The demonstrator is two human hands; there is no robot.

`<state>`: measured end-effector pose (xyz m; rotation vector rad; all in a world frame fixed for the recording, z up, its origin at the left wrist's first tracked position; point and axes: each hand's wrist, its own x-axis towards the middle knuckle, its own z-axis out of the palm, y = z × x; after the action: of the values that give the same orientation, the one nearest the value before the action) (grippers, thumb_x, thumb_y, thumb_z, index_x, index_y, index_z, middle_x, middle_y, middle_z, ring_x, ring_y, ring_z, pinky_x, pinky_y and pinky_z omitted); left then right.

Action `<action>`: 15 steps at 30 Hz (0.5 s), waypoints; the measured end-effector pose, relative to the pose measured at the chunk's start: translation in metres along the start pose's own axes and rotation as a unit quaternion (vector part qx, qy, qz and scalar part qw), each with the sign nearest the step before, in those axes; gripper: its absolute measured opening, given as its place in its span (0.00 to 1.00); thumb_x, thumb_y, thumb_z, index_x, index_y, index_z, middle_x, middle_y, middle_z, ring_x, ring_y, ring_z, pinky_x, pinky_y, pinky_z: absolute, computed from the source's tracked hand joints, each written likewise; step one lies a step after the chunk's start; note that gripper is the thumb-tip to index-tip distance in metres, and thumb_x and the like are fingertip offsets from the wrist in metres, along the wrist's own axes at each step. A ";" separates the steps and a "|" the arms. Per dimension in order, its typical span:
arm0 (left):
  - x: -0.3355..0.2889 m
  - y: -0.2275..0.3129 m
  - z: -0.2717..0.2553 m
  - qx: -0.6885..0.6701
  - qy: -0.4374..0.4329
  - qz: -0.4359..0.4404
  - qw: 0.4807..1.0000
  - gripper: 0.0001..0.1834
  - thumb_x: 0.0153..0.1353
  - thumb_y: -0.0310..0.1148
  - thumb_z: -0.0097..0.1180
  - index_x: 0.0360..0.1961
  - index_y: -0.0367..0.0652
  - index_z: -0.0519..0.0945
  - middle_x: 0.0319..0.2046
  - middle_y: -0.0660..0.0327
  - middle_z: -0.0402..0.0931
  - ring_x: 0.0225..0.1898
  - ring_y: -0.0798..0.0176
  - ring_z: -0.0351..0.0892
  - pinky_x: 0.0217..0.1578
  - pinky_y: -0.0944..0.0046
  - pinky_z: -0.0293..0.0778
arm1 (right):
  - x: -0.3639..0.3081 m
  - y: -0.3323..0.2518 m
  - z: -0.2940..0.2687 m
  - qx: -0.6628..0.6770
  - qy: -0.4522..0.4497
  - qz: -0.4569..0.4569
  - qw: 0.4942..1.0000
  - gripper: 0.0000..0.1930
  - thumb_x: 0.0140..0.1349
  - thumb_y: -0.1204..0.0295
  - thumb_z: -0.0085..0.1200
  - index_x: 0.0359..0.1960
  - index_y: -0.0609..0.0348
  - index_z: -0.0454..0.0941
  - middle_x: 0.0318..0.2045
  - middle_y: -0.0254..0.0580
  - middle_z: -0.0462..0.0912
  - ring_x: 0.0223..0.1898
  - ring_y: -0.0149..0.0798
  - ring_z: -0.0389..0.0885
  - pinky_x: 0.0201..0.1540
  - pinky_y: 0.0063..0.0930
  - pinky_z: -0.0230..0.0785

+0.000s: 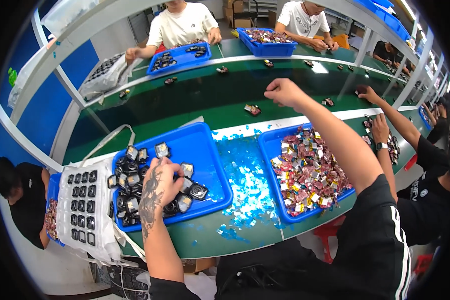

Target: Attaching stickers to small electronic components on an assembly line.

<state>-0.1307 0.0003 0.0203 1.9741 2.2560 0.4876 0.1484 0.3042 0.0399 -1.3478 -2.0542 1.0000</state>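
Observation:
My left hand (161,183) is over a blue tray (216,160), its fingers curled in among black square devices (131,181). Whatever those fingers hold is hidden. My right hand (286,94) hangs above the dark green conveyor belt (185,102) with fingers bent together, and nothing shows at its tips. Below and left of it, a small reddish and silver part cluster (252,109) lies on the belt. Under my right forearm stands a second blue tray (268,150), heaped with small reddish, silver and yellow parts (310,175).
Blue film scraps (247,185) litter the green bench between the trays. A white moulded tray (82,207) holding black square frames stands at the left. More clusters (223,70) sit along the belt. Other people work across it and at my right. Metal posts (60,80) and rails frame the line.

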 end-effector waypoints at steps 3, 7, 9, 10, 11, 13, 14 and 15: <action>0.007 0.006 0.003 -0.013 0.020 0.044 0.999 0.09 0.48 0.27 0.61 0.33 0.42 0.80 0.33 0.57 0.76 0.43 0.48 0.72 0.49 0.55 0.68 | -0.043 -0.025 -0.022 -0.067 -0.008 -0.109 0.992 0.12 0.56 0.68 0.62 0.36 0.64 0.81 0.26 0.40 0.82 0.28 0.31 0.80 0.33 0.27 0.73; 0.008 0.050 0.007 -0.294 0.024 -0.021 0.955 0.06 0.60 0.26 0.57 0.39 0.39 0.78 0.31 0.61 0.79 0.35 0.65 0.79 0.34 0.64 0.74 | -0.136 -0.059 0.007 -0.047 -0.111 -0.240 0.963 0.14 0.59 0.67 0.60 0.40 0.65 0.79 0.27 0.43 0.83 0.30 0.34 0.82 0.34 0.30 0.74; 0.006 0.072 0.022 -0.548 -0.018 -0.013 0.836 0.06 0.64 0.27 0.56 0.40 0.37 0.79 0.30 0.63 0.80 0.30 0.72 0.79 0.27 0.70 0.74 | -0.183 -0.066 0.027 0.016 -0.177 -0.189 0.966 0.20 0.61 0.62 0.59 0.48 0.65 0.76 0.29 0.44 0.83 0.31 0.37 0.83 0.37 0.31 0.74; 0.007 0.083 0.028 -0.565 -0.030 -0.015 0.824 0.09 0.61 0.28 0.61 0.41 0.37 0.82 0.32 0.63 0.81 0.31 0.72 0.79 0.31 0.71 0.74 | -0.197 -0.062 0.035 0.051 -0.192 -0.149 0.969 0.20 0.61 0.62 0.60 0.48 0.65 0.76 0.30 0.44 0.83 0.32 0.38 0.83 0.37 0.32 0.74; 0.007 0.086 0.035 -0.526 -0.019 0.018 0.850 0.07 0.60 0.27 0.61 0.40 0.38 0.83 0.32 0.62 0.81 0.32 0.72 0.79 0.30 0.73 0.75 | -0.206 -0.058 0.043 0.114 -0.216 -0.107 0.964 0.18 0.61 0.65 0.60 0.47 0.66 0.76 0.30 0.44 0.82 0.33 0.35 0.83 0.37 0.30 0.75; -0.001 0.102 0.030 -0.601 -0.076 -0.038 0.795 0.10 0.59 0.26 0.62 0.43 0.36 0.81 0.33 0.60 0.81 0.32 0.72 0.79 0.27 0.74 0.75 | -0.217 -0.049 0.052 0.229 -0.200 -0.044 0.951 0.15 0.61 0.70 0.59 0.45 0.67 0.75 0.30 0.43 0.82 0.33 0.32 0.83 0.36 0.26 0.75; -0.004 0.108 0.030 -0.602 -0.084 -0.035 0.793 0.10 0.59 0.26 0.62 0.43 0.36 0.81 0.33 0.60 0.81 0.32 0.72 0.79 0.27 0.74 0.75 | -0.220 -0.045 0.056 0.258 -0.174 -0.043 0.949 0.12 0.64 0.75 0.55 0.47 0.67 0.73 0.32 0.41 0.81 0.34 0.29 0.83 0.36 0.22 0.76; -0.007 0.113 0.028 -0.629 -0.061 -0.040 0.774 0.12 0.59 0.25 0.62 0.44 0.35 0.80 0.33 0.60 0.81 0.32 0.73 0.79 0.26 0.75 0.75 | -0.223 -0.046 0.058 0.257 -0.170 -0.042 0.950 0.12 0.64 0.75 0.55 0.47 0.67 0.73 0.32 0.41 0.81 0.34 0.29 0.83 0.36 0.22 0.76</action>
<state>-0.0150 0.0102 0.0273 1.0862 1.1985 1.3271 0.1690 0.0697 0.0401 -0.8531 -1.8615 1.6792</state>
